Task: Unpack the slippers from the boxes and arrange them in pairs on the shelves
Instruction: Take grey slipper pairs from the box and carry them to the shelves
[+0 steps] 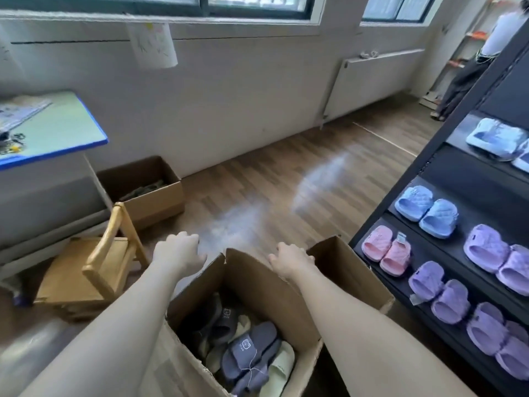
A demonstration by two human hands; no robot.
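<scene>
An open cardboard box [266, 285] stands on the floor in front of me, holding several slippers: grey-blue ones [252, 348] tied with a string tag, darker ones and pale green ones. My right hand [289, 259] rests on the far flap's top edge with its fingers curled over it. My left hand [180, 249] hovers just past the box's far left corner with its fingers bent down. What they touch is hidden. At the right, a black shelf unit [429, 173] carries paired slippers: pink [386, 250], blue [426, 210] and several purple [440, 290].
A small wooden chair [111, 253] stands on flattened cardboard to the left. A second open box [148, 184] sits behind it under a blue-edged table [57, 133]. Wood floor stretches ahead to a radiator [372, 78]. A person [481, 61] stands at the far right.
</scene>
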